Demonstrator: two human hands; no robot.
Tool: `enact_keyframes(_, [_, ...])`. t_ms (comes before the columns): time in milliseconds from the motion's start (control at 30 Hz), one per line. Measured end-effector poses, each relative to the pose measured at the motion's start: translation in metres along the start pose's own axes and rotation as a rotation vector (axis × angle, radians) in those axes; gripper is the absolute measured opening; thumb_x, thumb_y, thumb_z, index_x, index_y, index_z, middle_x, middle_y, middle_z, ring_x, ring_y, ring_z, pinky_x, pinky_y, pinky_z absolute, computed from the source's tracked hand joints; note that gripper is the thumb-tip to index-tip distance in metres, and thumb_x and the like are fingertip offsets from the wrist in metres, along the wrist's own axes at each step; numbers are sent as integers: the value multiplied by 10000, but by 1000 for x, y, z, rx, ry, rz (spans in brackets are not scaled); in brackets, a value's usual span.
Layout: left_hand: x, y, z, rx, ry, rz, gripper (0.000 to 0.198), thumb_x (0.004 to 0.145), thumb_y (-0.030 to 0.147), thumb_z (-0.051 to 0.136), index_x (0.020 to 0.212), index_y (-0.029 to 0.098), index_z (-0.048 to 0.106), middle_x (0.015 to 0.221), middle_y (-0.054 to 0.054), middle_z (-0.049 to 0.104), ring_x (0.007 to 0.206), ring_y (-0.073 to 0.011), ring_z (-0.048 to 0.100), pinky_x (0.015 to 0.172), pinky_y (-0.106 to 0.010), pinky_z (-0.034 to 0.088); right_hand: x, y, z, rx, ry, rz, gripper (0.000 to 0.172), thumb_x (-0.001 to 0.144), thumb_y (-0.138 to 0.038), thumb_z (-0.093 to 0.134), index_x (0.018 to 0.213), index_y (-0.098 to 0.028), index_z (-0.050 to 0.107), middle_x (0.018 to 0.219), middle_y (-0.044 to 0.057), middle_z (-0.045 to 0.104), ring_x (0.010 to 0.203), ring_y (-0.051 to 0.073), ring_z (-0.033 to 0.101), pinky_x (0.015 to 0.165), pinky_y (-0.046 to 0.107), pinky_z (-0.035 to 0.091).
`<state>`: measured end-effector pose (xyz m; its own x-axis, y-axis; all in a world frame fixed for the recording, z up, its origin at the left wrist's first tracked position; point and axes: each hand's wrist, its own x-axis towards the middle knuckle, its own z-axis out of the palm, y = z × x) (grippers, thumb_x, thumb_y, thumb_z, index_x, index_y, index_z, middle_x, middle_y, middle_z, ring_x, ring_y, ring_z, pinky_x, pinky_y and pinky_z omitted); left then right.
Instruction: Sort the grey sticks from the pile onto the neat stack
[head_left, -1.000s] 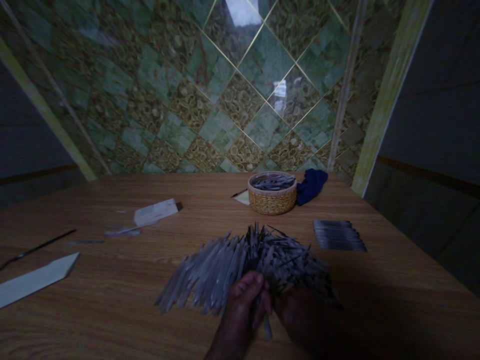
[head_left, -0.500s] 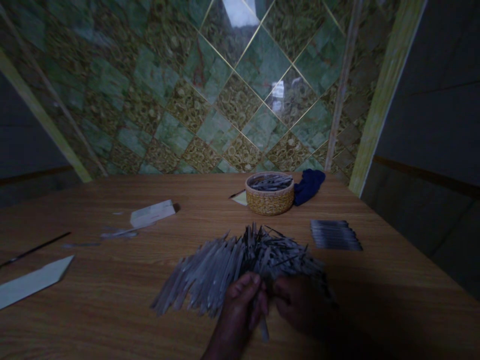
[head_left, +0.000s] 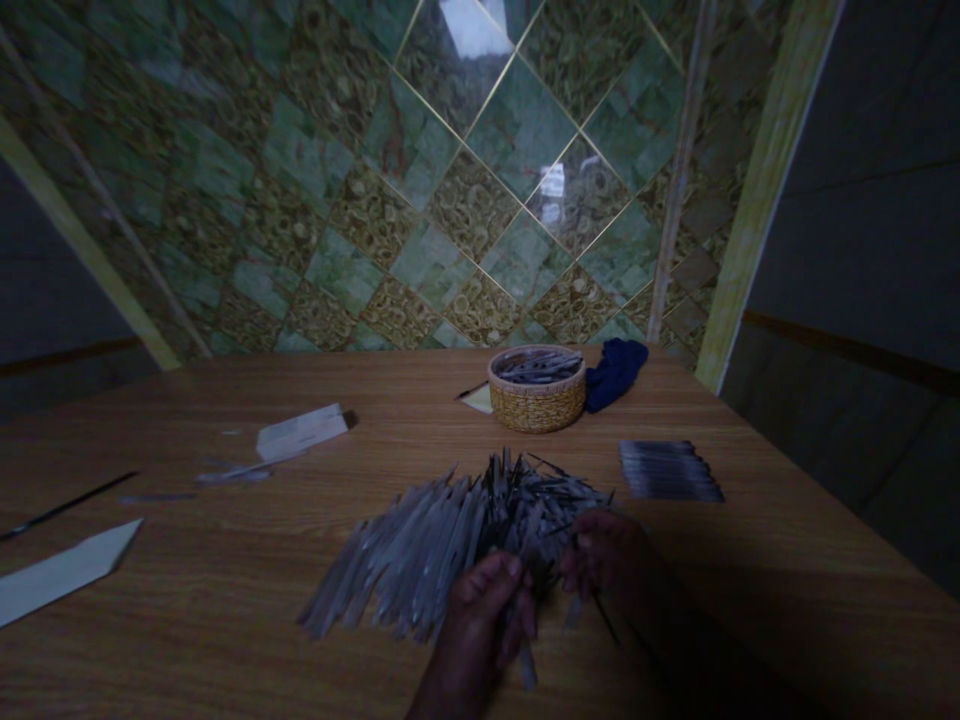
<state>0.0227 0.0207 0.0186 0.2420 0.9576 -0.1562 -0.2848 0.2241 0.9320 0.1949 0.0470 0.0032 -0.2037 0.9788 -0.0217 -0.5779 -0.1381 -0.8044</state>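
A fanned heap of thin grey metal strips (head_left: 442, 530) lies on the wooden table (head_left: 225, 600) in front of me. My left hand (head_left: 487, 615) is closed on the near ends of some strips at the heap's front edge. My right hand (head_left: 607, 555) is just to the right, its fingers pinched on a thin dark strip at the heap's right side. The dim light hides the fingertips' exact hold.
A woven basket (head_left: 537, 388) with more strips stands at the back, a blue cloth (head_left: 615, 368) beside it. A neat row of strips (head_left: 666, 469) lies to the right. White paper pieces (head_left: 300, 432), (head_left: 60, 570) and a thin dark rod (head_left: 67, 505) lie at the left.
My right hand has moved up and slightly right, from under the heap's right edge to its top right side. The left hand has stayed at the heap's near edge.
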Motion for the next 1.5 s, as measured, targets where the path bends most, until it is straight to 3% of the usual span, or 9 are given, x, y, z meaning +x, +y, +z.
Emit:
enact_keyframes(400, [6,-7,-4,42,-45,-15,321,743,460,600,659,153,551,406,23,544,301,-30,274,335,-164,143,-3,-10,1,60,9,-4,350,568,-350,760,773,-152,557,626,72,701,516,197,655,434,244,474])
enact_keyframes(600, [4,-6,-2,138,-75,-72,376,702,516,612,642,150,547,368,24,533,285,-31,264,325,-165,121,0,-13,-4,54,45,-99,308,563,-309,761,757,-166,569,575,8,666,385,109,553,347,177,384])
enact_keyframes(933, [5,-12,-5,234,-145,-94,389,733,537,563,648,162,504,384,20,562,261,-32,259,307,-165,121,-4,-11,4,-32,39,-164,262,604,-335,717,759,-159,599,484,-30,589,352,77,470,336,168,314])
enact_keyframes(1067, [4,-13,-5,231,-142,-85,383,738,529,561,653,159,511,384,23,560,259,-29,253,307,-165,117,-4,-8,4,-27,100,-166,281,582,-347,732,754,-164,605,483,-28,587,362,84,474,340,176,324])
enact_keyframes(1500, [2,-10,-1,233,-125,-92,375,736,520,564,644,159,524,365,36,537,259,-40,292,308,-168,138,-4,-5,3,-60,102,-172,246,589,-332,717,722,-157,609,468,-24,588,341,80,472,332,173,328])
